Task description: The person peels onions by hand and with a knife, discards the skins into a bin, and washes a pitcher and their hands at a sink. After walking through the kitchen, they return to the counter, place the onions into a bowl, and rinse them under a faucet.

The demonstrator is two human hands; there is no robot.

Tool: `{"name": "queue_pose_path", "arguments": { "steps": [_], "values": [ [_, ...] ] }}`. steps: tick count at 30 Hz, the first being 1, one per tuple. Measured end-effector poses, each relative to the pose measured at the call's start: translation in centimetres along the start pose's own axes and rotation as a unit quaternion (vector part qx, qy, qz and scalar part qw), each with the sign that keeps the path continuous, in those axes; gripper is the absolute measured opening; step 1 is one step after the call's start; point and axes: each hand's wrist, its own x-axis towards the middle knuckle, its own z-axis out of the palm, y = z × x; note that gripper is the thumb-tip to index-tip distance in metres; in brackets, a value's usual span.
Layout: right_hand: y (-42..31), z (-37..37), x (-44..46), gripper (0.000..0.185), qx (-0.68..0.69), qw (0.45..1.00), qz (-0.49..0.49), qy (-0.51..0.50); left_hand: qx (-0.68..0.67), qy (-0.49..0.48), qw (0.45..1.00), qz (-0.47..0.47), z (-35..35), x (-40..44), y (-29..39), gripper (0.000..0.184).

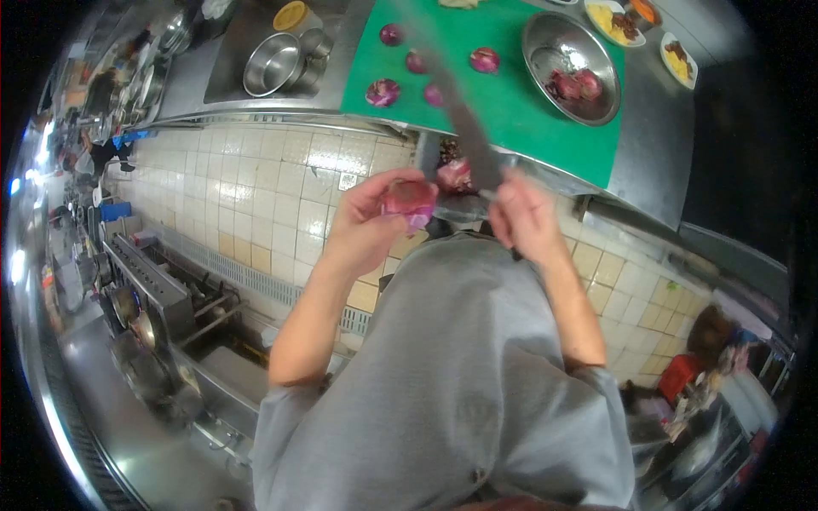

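Note:
My left hand (366,217) is wrapped round a red onion (409,203), whose lower side shows bright purple. In my right hand (524,217) is a large knife (464,119), its blade blurred and pointing up and away over the green cutting board (545,149). Between my two hands, below the board's near edge, more onion (454,175) and dark scraps show in a container. Several red onions (383,93) lie on the left part of the board. On its right part a steel bowl (605,102) holds reddish onions (586,83).
Left of the board are a steel pot (273,65) and a yellow-lidded tub (290,16) in a sink area. Small plates of food (615,22) stand at the back right. A person (109,152) is far left, beyond the tiled floor (264,187).

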Motion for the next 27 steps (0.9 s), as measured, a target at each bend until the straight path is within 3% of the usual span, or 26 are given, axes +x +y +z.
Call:
{"name": "queue_pose_path", "arguments": {
  "steps": [3, 5, 7, 11, 14, 19, 27],
  "values": [
    [-0.2, -1.4, 0.8, 0.042, 0.122, 0.990, 0.055, 0.046, -0.045, 0.009, 0.999, -0.015, -0.2, -0.5, 1.1, 0.060],
    [-1.7, -0.7, 0.6, 0.046, 0.018, 0.999, -0.001, 0.029, -0.063, 0.032, 0.997, -0.008, -0.1, 0.5, 0.6, 0.060],
    [-1.5, -1.0, 0.3, 0.044, -0.012, 0.996, 0.086, -0.009, -0.070, 0.050, 0.996, -0.011, 0.1, 1.5, -0.2, 0.060],
    [-2.2, 0.1, 0.8, 0.043, -0.147, 0.988, 0.046, -0.022, -0.134, 0.059, 0.989, -0.011, -0.1, 2.7, -1.3, 0.055],
    [-2.7, 0.0, 0.6, 0.047, -0.221, 0.974, 0.020, -0.041, -0.051, 0.086, 0.995, -0.001, 1.6, 2.7, -1.1, 0.050],
    [-2.3, 0.3, 0.5, 0.052, -0.246, 0.967, -0.054, -0.035, -0.037, 0.097, 0.994, 0.034, 1.7, 3.2, -2.1, 0.050],
    [-3.0, 0.8, 0.5, 0.058, -0.254, 0.963, -0.070, -0.059, -0.128, 0.089, 0.987, 0.047, 2.6, 3.1, -3.0, 0.049]
  ]
}}
